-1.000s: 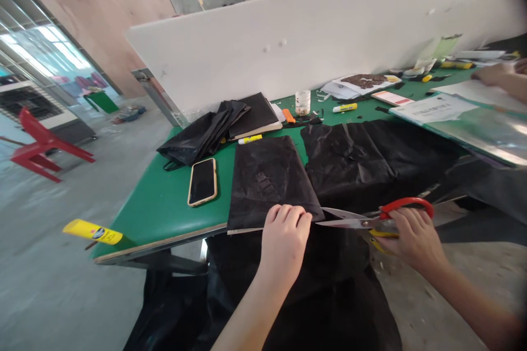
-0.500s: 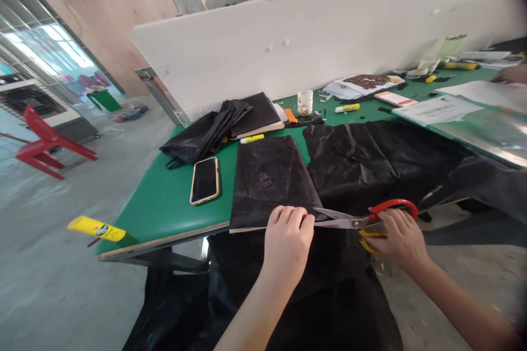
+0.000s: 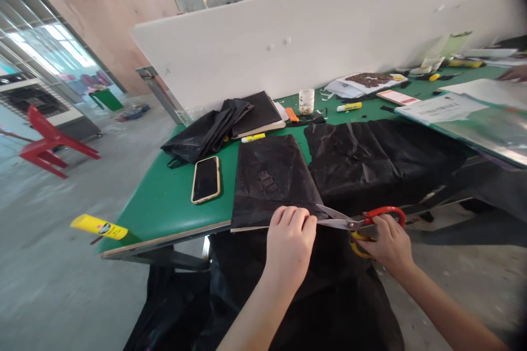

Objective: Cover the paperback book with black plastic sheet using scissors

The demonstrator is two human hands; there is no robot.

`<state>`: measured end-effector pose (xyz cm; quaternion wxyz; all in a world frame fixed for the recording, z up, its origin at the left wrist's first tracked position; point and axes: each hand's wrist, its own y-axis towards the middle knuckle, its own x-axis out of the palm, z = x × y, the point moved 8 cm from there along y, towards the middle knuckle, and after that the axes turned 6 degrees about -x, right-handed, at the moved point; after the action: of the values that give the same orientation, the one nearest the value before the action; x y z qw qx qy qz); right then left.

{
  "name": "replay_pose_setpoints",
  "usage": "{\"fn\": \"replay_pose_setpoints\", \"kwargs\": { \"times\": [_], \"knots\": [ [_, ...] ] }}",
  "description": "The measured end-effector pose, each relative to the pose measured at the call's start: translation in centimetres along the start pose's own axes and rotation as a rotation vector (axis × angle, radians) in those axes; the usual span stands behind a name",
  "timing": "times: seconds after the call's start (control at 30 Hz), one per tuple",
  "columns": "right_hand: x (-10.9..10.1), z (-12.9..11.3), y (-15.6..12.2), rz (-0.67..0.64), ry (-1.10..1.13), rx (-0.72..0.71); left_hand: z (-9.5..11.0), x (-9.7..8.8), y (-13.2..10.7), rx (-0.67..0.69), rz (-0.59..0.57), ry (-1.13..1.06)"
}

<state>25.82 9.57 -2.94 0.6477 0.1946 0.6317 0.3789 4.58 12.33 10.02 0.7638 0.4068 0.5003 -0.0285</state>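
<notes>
My left hand is closed on the near edge of a flat black sheet that lies on the green table and hangs over its front edge. My right hand grips the handles of red-and-yellow scissors. The blades are slightly apart and point left, with their tips at the black sheet right beside my left fingers. More black material lies crumpled to the right and drapes down below the table.
A phone lies face up left of the sheet. Behind it are folded black bags, a black notebook, glue sticks, a small jar and papers. A yellow tube juts past the table's left corner. A white partition backs the table. Another person's hand is far right.
My right hand has brought the scissors leftward, so the blade tips now reach the sheet beside my left fingers. The left hand keeps its grip at the sheet's edge.
</notes>
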Motion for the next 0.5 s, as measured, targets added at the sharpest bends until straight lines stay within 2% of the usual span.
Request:
{"fn": "replay_pose_setpoints", "kwargs": {
  "times": [0.5],
  "knots": [
    [-1.0, 0.6, 0.3, 0.002, -0.058, -0.101, 0.0, -0.1, -0.2, -0.013, 0.022, 0.012]
  ]
}}
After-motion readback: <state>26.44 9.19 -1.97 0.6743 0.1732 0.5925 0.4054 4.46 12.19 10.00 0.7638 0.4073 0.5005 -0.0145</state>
